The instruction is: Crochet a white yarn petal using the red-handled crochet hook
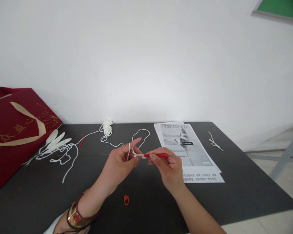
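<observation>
My right hand (168, 167) grips a crochet hook (162, 155) by its red handle, its thin metal shaft sticking out to the right. Between the thumb and fingers of my left hand (120, 161) is a small piece of white crochet work (138, 156), and the hook's other end meets it. White yarn (129, 149) loops over my left index finger, which points up and to the right. A strand runs back across the table to a small ball of white yarn (107, 126) near the wall. My fingers partly hide the stitches.
On the black table (141, 211) lie an orange stitch marker (126, 200), several white crocheted petals (55, 142) with loose tails, and a thin red tool (82, 141). Printed sheets (200, 152) and a knotted yarn scrap (214, 143) are to the right. A dark red bag (17, 113) stands left.
</observation>
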A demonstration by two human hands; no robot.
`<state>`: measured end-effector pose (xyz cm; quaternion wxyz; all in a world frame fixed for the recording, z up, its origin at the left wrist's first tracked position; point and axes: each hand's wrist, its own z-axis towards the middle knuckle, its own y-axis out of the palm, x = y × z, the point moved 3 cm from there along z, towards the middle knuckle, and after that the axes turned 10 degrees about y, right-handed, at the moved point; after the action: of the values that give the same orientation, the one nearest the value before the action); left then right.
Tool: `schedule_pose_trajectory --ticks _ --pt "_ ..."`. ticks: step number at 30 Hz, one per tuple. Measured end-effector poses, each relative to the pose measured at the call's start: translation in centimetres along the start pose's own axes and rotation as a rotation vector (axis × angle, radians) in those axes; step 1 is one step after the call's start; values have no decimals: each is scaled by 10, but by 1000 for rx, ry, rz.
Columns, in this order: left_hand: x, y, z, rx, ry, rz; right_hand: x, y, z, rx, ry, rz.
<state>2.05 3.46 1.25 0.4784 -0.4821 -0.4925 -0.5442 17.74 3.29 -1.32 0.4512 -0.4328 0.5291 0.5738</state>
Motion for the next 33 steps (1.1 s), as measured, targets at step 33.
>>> schedule_pose_trajectory --ticks 33 --pt "6 -3 -13 -261 -161 -200 10 -3 12 -70 423 592"
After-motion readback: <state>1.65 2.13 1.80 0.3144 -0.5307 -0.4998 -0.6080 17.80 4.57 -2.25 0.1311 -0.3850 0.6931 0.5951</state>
